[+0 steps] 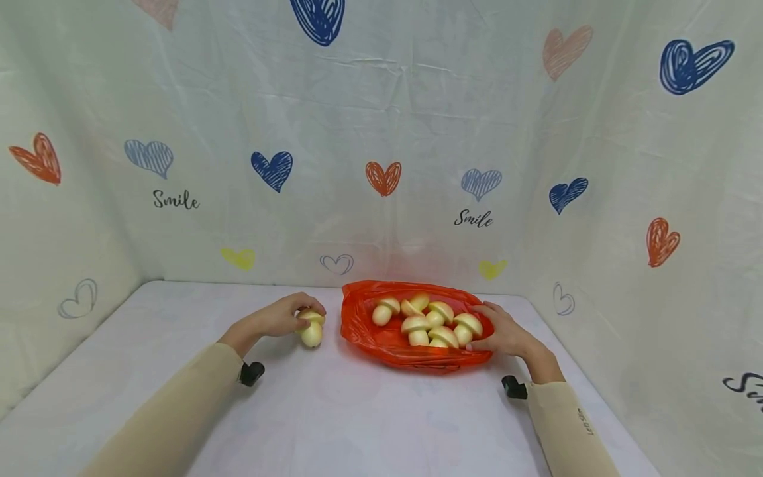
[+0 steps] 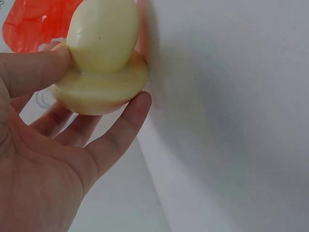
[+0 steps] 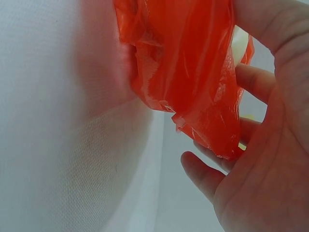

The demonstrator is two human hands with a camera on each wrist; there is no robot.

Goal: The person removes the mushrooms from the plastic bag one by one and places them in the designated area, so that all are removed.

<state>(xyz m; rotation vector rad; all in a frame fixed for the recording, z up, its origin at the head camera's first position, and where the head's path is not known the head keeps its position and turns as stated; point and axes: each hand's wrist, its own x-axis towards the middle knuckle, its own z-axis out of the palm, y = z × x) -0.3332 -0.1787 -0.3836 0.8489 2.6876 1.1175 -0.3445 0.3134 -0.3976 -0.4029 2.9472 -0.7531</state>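
In the head view my left hand (image 1: 285, 317) holds a pale yellow, glossy mushroom (image 1: 311, 334) by its cap, stem downward, left of a red plastic bag (image 1: 381, 354). The left wrist view shows the thumb and fingers around the cap of this mushroom (image 2: 104, 38). Several more mushrooms (image 1: 415, 326) lie inside the opened bag. At the bag's right end, my right hand (image 1: 507, 333) has its thumb at the near rim and its fingers at the far side, beside the rightmost mushroom (image 1: 467, 324). In the right wrist view its fingers curl round the bag (image 3: 193, 63).
The bag stands toward the back of a white table (image 1: 369, 424). A white curtain (image 1: 381, 99) printed with hearts and words rises behind the table and along both sides. Black wrist mounts (image 1: 252, 373) stick out from both sleeves.
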